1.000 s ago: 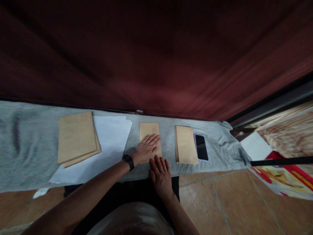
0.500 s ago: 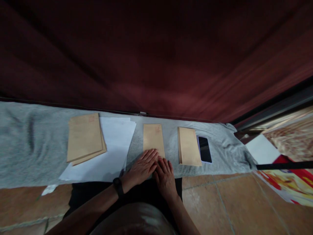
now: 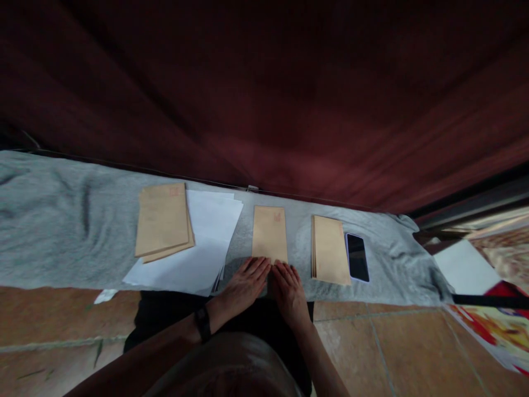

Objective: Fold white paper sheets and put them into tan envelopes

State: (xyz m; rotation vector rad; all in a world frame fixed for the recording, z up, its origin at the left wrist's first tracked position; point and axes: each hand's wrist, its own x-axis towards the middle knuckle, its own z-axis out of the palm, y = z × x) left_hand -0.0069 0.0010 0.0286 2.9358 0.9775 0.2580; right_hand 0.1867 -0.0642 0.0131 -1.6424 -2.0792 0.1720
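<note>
A single brown envelope (image 3: pixel 270 234) lies lengthwise on the grey cloth (image 3: pixel 61 220). My left hand (image 3: pixel 243 285), with a black wristband, lies flat with fingers stretched out, its tips at the envelope's near edge. My right hand (image 3: pixel 288 289) rests flat beside it, fingertips at the same edge. Both hands hold nothing. A stack of brown envelopes (image 3: pixel 329 249) lies to the right of the single one. Left of it, larger brown envelopes (image 3: pixel 163 220) sit on white sheets of paper (image 3: pixel 198 248).
A black phone (image 3: pixel 357 257) lies face up right of the envelope stack. A dark red curtain (image 3: pixel 264 99) hangs behind the cloth. Brown floor tiles (image 3: pixel 392 353) run along the near side. White paper (image 3: pixel 465 267) and a colourful print (image 3: pixel 496 325) lie at the right.
My left hand slid back off the single envelope toward me, ending beside my right hand at its near edge. The view shifted, so everything moved rightward in the frame.
</note>
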